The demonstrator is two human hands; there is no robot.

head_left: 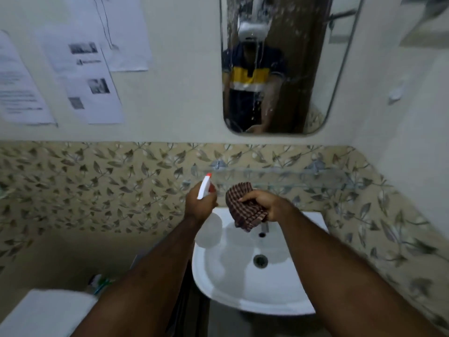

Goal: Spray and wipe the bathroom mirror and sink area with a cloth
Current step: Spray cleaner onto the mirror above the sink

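Note:
The wall mirror (303,69) hangs above, its glass streaked with running droplets. Below it sits the white sink (218,283) with a drain (260,260) and a tap (263,227) partly hidden by the cloth. My left hand (200,205) grips a white spray bottle (204,188) with a red nozzle, pointed up toward the wall. The bottle's translucent body hangs below the hand over the sink's back left. My right hand (264,203) clutches a bunched brown checked cloth (244,207) above the tap.
A glass shelf (279,177) on metal brackets runs along the leaf-patterned tiles between mirror and sink. Printed papers (90,79) are stuck on the wall at left. A white toilet tank (48,312) stands at lower left, with small items behind it.

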